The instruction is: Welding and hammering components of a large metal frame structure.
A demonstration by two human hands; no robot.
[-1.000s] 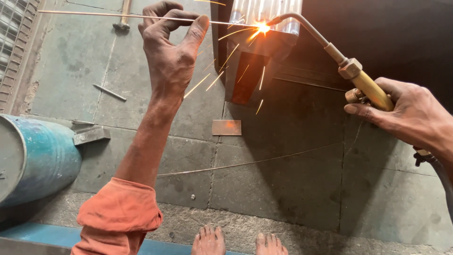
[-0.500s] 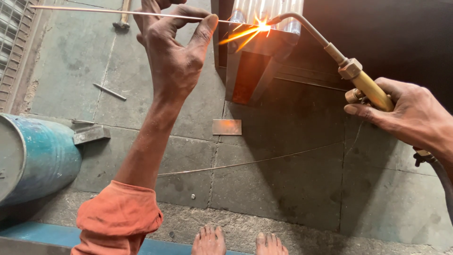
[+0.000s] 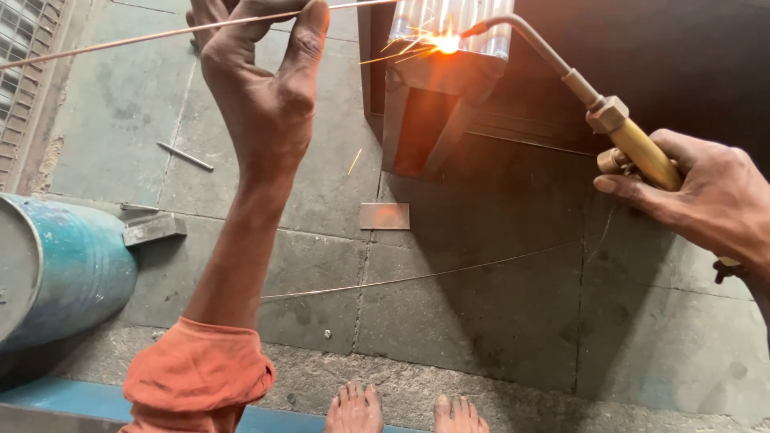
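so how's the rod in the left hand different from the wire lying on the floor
The rod is held up in the air, pinched in the left hand, while the wire lies loose on the floor tiles. The rod runs straight toward the glowing torch flame; the wire bows slightly and sits far from the flame. The rod looks a little thicker and coppery; the wire looks finer and paler. Both are long, thin metal strands.

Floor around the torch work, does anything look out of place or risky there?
Yes. Bare feet stand on the stone floor below the sparking torch. A loose thin rod, a small metal plate and a short bar lie scattered there. Both hands, left and right, are ungloved.
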